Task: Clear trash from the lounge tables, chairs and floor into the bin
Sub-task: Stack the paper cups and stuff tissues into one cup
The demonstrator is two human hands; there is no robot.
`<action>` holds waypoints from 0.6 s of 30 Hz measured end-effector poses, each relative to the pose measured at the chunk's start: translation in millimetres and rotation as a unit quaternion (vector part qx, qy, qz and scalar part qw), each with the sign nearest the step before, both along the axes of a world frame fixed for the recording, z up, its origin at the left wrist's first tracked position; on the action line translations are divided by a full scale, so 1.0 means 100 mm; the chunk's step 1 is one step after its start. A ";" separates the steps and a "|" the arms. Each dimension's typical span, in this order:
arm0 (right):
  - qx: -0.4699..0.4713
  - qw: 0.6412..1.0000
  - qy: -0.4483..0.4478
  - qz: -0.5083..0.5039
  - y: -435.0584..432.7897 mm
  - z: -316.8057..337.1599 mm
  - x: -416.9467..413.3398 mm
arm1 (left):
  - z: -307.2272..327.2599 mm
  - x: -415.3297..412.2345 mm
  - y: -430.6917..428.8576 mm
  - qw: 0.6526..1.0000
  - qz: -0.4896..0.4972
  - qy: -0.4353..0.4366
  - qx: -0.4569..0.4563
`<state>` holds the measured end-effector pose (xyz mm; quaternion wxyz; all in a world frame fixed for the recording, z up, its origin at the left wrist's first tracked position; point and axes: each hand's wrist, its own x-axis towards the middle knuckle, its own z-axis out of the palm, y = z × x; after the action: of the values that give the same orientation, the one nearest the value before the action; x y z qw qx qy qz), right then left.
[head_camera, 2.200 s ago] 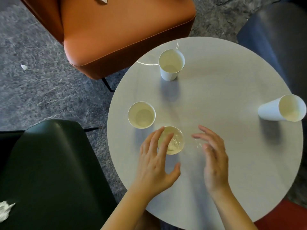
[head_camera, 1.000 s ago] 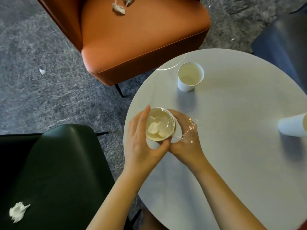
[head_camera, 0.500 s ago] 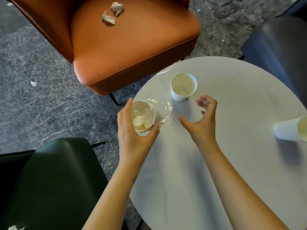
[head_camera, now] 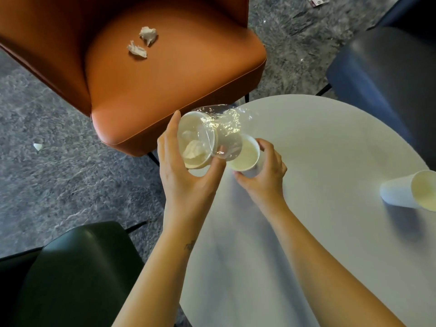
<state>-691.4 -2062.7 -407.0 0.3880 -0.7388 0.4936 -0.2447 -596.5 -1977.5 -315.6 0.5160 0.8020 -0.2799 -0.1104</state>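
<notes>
My left hand (head_camera: 186,180) grips a white paper cup (head_camera: 195,142) with a crumpled tissue inside, tilted over the round white table's (head_camera: 330,208) left edge. A sheet of clear plastic wrap (head_camera: 224,128) hangs from that cup's rim. My right hand (head_camera: 264,175) grips a second, empty paper cup (head_camera: 245,154) right beside it, partly under the wrap. A third paper cup (head_camera: 410,190) lies on its side at the table's right. Two crumpled tissues (head_camera: 141,41) sit on the orange chair's (head_camera: 165,79) seat.
A dark green chair (head_camera: 77,277) stands at lower left and a dark blue chair (head_camera: 387,74) at upper right. On the grey carpet lie a small white scrap (head_camera: 37,146) to the left and a wrapper (head_camera: 318,0) at the top edge.
My left hand has lifted and tilted the tissue cup with the wrap trailing from it. My right hand, open half a second ago, now grips the empty cup. The view has shifted toward the orange chair.
</notes>
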 end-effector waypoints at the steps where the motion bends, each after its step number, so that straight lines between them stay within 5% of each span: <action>1: -0.010 1.000 0.005 0.005 0.02 0.03 -0.04 | 0.01 -0.02 -0.04 1.000 -0.012 0.001 0.003; 7: -0.018 1.000 -0.007 0.020 0.10 0.27 -0.27 | -0.10 -0.32 -0.16 0.987 -0.135 0.000 0.090; 14: 0.078 0.993 -0.086 0.000 0.07 0.42 -0.65 | -0.26 -0.81 -0.30 0.973 -0.201 0.030 0.110; 18: 0.076 0.996 -0.041 -0.026 0.09 0.35 -1.10 | -0.29 -1.04 -0.37 0.969 -0.215 0.013 0.118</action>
<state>-801.2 -2053.3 -372.5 0.4567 -0.6836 0.5133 -0.2463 -700.3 -2014.6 -344.4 0.3854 0.7765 -0.4245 -0.2614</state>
